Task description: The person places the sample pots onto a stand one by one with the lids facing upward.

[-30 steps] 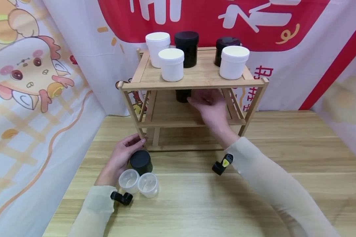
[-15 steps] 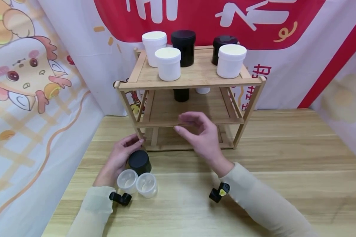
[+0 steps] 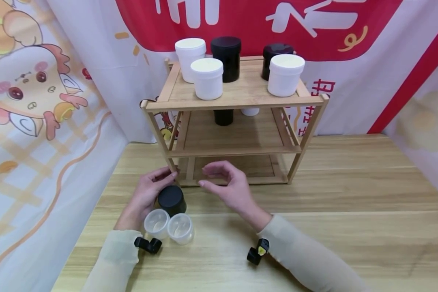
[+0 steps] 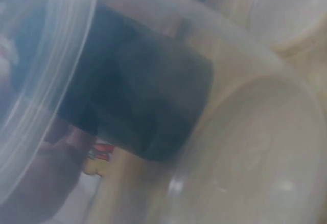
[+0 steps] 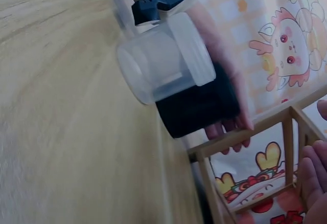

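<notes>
My left hand (image 3: 145, 194) grips the near left leg (image 3: 158, 134) of the wooden rack (image 3: 237, 137). Just right of it, the black jar (image 3: 172, 199) stands on the worktop (image 3: 211, 263), two translucent jars (image 3: 181, 229) on its near side. Farther right, my right hand (image 3: 229, 185) hangs empty, fingers loosely curved.

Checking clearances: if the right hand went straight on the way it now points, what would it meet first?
Going by the head view, the right hand would probably meet the front left post of the wooden rack first, beside the left hand; depth is unclear.
</notes>
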Demonstrator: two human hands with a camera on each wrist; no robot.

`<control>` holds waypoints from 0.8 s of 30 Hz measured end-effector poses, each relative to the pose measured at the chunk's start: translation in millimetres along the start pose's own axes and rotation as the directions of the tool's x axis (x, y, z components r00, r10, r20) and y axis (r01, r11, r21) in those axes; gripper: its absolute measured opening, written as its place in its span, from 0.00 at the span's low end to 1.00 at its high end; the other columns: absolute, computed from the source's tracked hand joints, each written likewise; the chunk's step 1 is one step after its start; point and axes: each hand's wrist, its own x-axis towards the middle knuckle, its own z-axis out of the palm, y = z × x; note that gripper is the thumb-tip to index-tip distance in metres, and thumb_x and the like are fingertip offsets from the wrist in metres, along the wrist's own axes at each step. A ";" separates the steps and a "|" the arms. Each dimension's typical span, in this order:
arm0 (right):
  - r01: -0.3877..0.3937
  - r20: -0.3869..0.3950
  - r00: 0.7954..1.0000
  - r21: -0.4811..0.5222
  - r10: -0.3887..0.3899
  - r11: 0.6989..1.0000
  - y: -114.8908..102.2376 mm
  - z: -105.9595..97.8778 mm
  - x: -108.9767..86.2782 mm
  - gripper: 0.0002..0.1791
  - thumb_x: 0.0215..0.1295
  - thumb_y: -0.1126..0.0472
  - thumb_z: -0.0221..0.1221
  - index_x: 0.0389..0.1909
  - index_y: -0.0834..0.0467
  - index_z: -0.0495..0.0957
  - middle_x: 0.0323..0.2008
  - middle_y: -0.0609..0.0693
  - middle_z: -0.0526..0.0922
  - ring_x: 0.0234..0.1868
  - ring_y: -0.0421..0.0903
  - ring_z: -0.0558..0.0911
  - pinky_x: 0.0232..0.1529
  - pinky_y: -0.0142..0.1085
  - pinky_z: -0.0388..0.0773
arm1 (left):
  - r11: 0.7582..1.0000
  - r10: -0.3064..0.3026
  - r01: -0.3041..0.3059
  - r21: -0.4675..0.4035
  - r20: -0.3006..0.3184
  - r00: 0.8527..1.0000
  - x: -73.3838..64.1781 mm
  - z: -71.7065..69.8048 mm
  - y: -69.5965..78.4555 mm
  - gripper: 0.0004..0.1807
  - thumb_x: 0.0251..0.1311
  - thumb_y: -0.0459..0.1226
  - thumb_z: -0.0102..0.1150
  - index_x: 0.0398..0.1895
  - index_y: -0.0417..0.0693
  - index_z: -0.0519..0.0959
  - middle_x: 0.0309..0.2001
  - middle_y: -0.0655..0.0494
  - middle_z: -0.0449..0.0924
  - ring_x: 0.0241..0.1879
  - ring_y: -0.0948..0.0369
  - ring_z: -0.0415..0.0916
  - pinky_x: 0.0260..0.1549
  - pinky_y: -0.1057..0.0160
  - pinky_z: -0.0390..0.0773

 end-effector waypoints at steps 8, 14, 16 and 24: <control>-0.207 0.123 0.971 -0.002 0.205 0.978 11.0 12.8 -2.2 0.26 0.62 0.62 0.77 0.61 0.57 0.82 0.59 0.55 0.87 0.64 0.63 0.84 0.70 0.56 0.82 | 1.000 -0.011 0.011 0.012 -0.016 1.000 0.4 1.0 1.0 0.35 0.69 0.52 0.72 0.75 0.48 0.76 0.70 0.55 0.83 0.67 0.60 0.79 0.57 0.74 0.84; -0.272 0.211 0.938 -0.039 0.274 0.962 24.4 19.5 -2.0 0.28 0.63 0.62 0.77 0.62 0.60 0.81 0.61 0.59 0.87 0.63 0.61 0.85 0.69 0.49 0.84 | 0.998 0.005 -0.004 0.056 -0.028 1.000 1.5 -0.9 -2.1 0.35 0.69 0.53 0.72 0.74 0.49 0.77 0.70 0.54 0.82 0.62 0.66 0.80 0.58 0.74 0.83; -0.285 0.240 0.927 -0.054 0.289 0.957 30.6 22.7 -0.9 0.28 0.63 0.62 0.77 0.63 0.61 0.81 0.61 0.61 0.86 0.62 0.60 0.86 0.68 0.45 0.85 | 0.999 0.013 -0.011 0.053 -0.028 1.000 2.0 -2.0 -3.8 0.34 0.69 0.51 0.72 0.74 0.48 0.77 0.68 0.56 0.84 0.60 0.68 0.81 0.58 0.73 0.84; -0.303 0.316 0.893 -0.107 0.322 0.947 45.5 35.3 4.1 0.32 0.60 0.61 0.79 0.65 0.59 0.81 0.62 0.57 0.86 0.62 0.53 0.86 0.68 0.41 0.85 | 0.999 0.038 -0.038 0.022 0.005 0.999 5.0 -3.5 -5.2 0.34 0.69 0.49 0.73 0.74 0.45 0.77 0.60 0.64 0.88 0.59 0.69 0.82 0.60 0.70 0.84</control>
